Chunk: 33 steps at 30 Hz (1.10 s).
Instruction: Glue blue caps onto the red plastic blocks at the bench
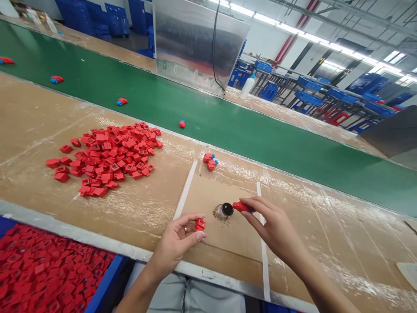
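Between thumb and fingers, my left hand [182, 237] pinches a small red plastic piece [200, 224] with a square opening facing up. My right hand [269, 215] grips another red plastic part [240, 206], with a bit of blue showing under the fingers. The tip of that part is beside a small glass jar [219, 212] with a black top [227, 209]; whether they touch I cannot tell. Small brown specks lie around the jar on a cardboard sheet [234, 239]. Behind the jar, two red-and-blue pieces [210, 161] sit close together near the belt.
A heap of red pieces [114, 152] covers the table at left. Below it stands a blue bin [104, 282] full of similar pieces. A green conveyor belt [276, 139] crosses behind, carrying several red-and-blue pieces. White tape strips [187, 187] flank the cardboard. A metal panel [195, 43] rises beyond the belt.
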### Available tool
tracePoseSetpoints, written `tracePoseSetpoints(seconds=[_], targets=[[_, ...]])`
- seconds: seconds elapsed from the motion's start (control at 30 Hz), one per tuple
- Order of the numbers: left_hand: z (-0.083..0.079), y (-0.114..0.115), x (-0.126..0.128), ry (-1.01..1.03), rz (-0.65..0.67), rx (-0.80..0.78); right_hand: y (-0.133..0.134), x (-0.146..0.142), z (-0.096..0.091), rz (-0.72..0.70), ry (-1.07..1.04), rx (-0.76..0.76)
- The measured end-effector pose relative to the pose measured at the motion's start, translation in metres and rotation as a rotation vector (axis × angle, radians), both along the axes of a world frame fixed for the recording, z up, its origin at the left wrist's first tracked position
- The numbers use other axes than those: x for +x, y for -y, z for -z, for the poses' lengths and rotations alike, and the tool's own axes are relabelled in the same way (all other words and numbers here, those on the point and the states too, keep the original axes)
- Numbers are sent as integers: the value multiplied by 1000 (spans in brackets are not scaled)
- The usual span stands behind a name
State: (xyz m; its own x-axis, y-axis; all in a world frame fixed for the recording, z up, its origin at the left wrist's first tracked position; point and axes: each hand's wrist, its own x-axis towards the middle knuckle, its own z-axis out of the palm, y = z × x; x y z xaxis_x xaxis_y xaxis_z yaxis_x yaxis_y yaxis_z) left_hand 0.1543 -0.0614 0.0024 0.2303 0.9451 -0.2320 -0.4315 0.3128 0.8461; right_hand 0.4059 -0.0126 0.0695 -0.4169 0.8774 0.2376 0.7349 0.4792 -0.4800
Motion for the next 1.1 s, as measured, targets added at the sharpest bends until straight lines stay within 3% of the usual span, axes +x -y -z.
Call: tracePoseSetpoints(seconds=[0.47,1.1], targets=[[2,-1,1,-11,41,39,2,-6,2,-61,89,95],[1,1,3,24,37,15,5,-11,5,-43,107,82]])
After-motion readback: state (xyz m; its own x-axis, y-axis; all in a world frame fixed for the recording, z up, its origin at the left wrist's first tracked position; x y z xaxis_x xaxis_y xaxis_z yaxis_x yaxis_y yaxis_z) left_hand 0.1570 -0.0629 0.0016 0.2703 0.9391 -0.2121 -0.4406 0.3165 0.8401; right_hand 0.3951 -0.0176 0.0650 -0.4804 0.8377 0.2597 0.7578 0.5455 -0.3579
